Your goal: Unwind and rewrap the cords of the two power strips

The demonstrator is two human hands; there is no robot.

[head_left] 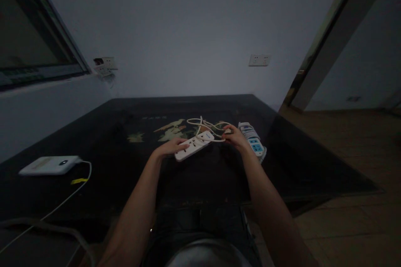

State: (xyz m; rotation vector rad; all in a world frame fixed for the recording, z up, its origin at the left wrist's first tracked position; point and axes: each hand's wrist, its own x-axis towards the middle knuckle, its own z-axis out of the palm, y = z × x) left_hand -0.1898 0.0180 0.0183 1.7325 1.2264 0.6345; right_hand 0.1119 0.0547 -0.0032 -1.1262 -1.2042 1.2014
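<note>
A white power strip [194, 146] lies slantwise on the dark table [125, 142]. My left hand [171, 148] rests on its near end, fingers laid over it and holding it. The strip's white cord [206, 127] loops in a loose tangle just behind it. My right hand [234, 135] is closed in a pinch on that cord near the strip's far end. A second power strip [252, 139] with blue sockets lies just right of my right hand.
A white flat device [50, 165] with a white cable [75, 190] lies at the table's left. Wall sockets [259, 59] sit on the back wall, and more sockets [105, 66] at the left corner. Wooden floor [344, 154] lies to the right.
</note>
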